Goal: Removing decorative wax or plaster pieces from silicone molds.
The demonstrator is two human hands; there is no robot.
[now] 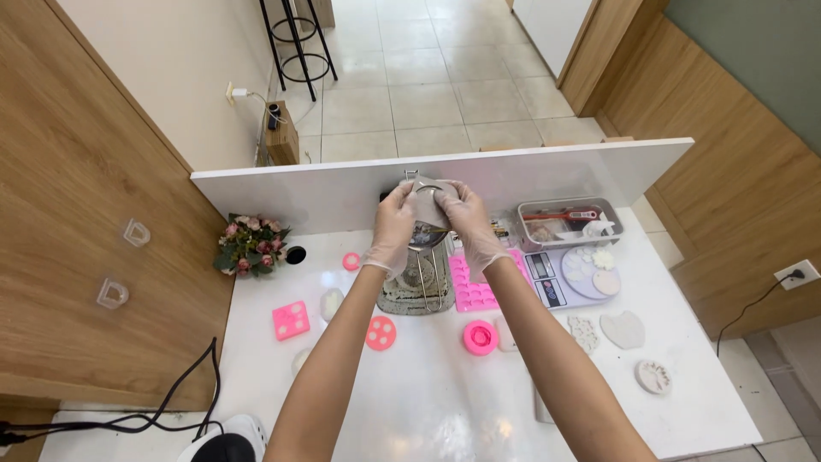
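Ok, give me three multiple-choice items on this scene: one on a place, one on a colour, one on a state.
1. Where is the bouquet?
A. far left corner of the table
B. on the scale
C. near right corner

2. What colour is the mould tray right of the bowl?
A. green
B. pink
C. black

3. What are the hands doing?
A. resting flat
B. both raised on a metal pot
C. one hanging at the side

Answers:
1 A, it sits by the wooden wall at the table's far left.
2 B, it is plainly pink.
3 B, left hand and right hand grip the pot above the bowl.
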